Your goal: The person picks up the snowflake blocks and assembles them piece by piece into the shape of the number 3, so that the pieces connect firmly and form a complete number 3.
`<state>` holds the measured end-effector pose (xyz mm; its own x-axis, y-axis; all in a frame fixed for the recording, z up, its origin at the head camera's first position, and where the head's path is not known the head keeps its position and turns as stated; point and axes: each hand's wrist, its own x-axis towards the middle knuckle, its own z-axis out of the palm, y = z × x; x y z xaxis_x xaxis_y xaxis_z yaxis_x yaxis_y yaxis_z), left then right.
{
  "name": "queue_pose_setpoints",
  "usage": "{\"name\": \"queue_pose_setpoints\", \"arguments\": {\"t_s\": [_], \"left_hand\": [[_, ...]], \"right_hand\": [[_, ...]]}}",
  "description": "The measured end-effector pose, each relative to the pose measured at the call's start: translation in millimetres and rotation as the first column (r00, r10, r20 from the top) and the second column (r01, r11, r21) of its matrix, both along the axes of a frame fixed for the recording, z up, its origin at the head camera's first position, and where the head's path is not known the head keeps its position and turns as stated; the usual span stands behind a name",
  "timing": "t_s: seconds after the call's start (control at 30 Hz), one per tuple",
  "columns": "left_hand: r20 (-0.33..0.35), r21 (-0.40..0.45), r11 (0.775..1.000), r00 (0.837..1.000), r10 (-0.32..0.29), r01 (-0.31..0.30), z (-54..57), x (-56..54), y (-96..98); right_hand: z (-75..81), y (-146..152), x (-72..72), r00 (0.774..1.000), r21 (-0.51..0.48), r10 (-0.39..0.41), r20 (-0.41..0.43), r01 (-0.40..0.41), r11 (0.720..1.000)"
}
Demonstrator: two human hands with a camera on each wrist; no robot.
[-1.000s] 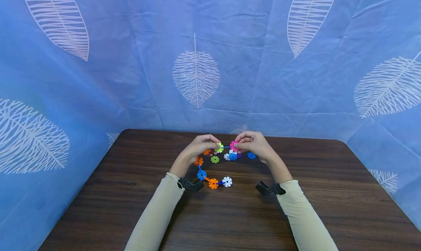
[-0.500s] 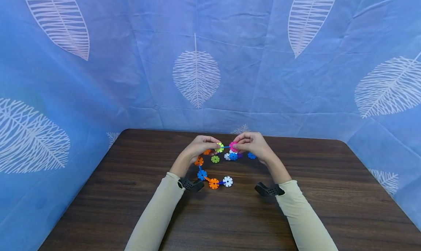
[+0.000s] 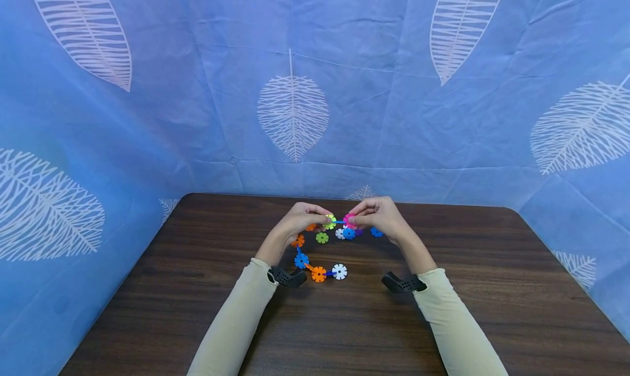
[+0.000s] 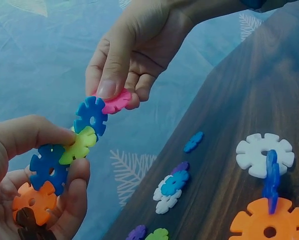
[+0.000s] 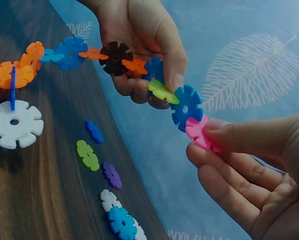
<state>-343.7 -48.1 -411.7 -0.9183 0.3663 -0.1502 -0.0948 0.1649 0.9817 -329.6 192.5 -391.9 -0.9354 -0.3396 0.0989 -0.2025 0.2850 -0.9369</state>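
Note:
My left hand (image 3: 297, 221) pinches a yellow-green snowflake disc (image 5: 162, 93) between thumb and fingers, above the far part of the table. Opposite it, my right hand (image 3: 381, 216) pinches a pink snowflake disc (image 5: 195, 130) by its rim. Between the two hands a blue snowflake disc (image 4: 83, 120) joins the pink and yellow-green ones by their slots. From the left hand a chain of slotted discs runs down, past a black disc (image 5: 109, 51) and an orange disc (image 3: 315, 270), to a white disc (image 5: 28, 125) at its end. Part of the chain is hidden behind the left hand in the head view.
Loose discs lie on the dark wooden table (image 3: 443, 321) beyond the chain: a green one (image 3: 319, 236), a blue one (image 3: 377, 232), and a small cluster of white, blue and purple. A blue leaf-patterned cloth (image 3: 206, 119) hangs behind the table.
The left hand's yellow-green disc has edged slightly right, closer to the pink one. Both hands keep their pinch, and the loose discs stay in place.

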Motion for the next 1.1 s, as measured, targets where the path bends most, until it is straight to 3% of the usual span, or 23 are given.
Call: {"name": "queue_pose_setpoints", "arguments": {"t_s": [0.47, 1.1], "left_hand": [[0.008, 0.007, 1.0, 1.0, 0.024, -0.024, 3.1, 3.0, 3.6], [0.015, 0.058, 0.995, 0.996, 0.085, -0.086, 0.6, 1.0, 3.2]], "right_hand": [[-0.2, -3, 1.6, 1.0, -0.041, -0.007, 0.002, 0.007, 0.999], [-3.3, -14, 4.6, 0.988, -0.12, -0.145, 0.058, 0.151, 0.981]]}}
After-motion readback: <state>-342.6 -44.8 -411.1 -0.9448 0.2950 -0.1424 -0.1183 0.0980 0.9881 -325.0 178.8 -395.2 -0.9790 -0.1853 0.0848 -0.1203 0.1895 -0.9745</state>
